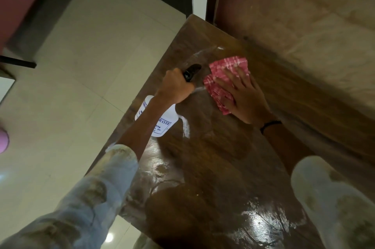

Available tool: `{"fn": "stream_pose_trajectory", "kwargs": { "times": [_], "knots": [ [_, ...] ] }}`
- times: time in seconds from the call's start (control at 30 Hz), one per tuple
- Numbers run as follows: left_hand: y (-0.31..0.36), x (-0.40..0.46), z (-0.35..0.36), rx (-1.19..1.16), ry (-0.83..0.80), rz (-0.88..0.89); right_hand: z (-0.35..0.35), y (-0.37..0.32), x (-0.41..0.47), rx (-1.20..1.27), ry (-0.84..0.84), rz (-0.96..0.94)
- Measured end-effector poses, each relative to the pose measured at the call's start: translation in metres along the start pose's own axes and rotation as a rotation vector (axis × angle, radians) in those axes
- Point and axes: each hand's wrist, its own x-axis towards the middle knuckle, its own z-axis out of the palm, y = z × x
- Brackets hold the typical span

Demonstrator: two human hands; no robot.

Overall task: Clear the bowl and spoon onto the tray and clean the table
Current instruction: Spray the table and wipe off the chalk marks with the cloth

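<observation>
The table is dark brown wood, smooth and shiny, with wet streaks and bright spots of light on the near part. The right hand lies flat on a cloth, fingers straight and spread, pressing it onto the far part of the table. The cloth is soft, red and white checks, and a bit crumpled. The left hand is curled tight round the black top of a spray bottle, just left of the cloth. The bottle is white plastic, round, with blue letters on its label, and hangs over the table's left edge. Both sleeves are pale and patterned. The floor on the left is big pale tiles.
</observation>
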Motion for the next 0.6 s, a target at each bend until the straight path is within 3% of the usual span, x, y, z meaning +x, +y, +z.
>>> {"fn": "stream_pose_trajectory", "kwargs": {
  "times": [0.27, 0.43, 0.6],
  "knots": [
    [-0.006, 0.008, -0.01, -0.015, 0.109, -0.047, -0.001, 0.017, -0.012, -0.005, -0.012, 0.055],
    [-0.012, 0.015, -0.023, -0.05, 0.05, -0.042, -0.003, 0.017, -0.009, 0.01, 0.008, 0.06],
    [-0.01, 0.017, -0.034, -0.068, 0.11, -0.009, -0.008, 0.018, 0.013, 0.005, -0.005, 0.093]
  ]
}}
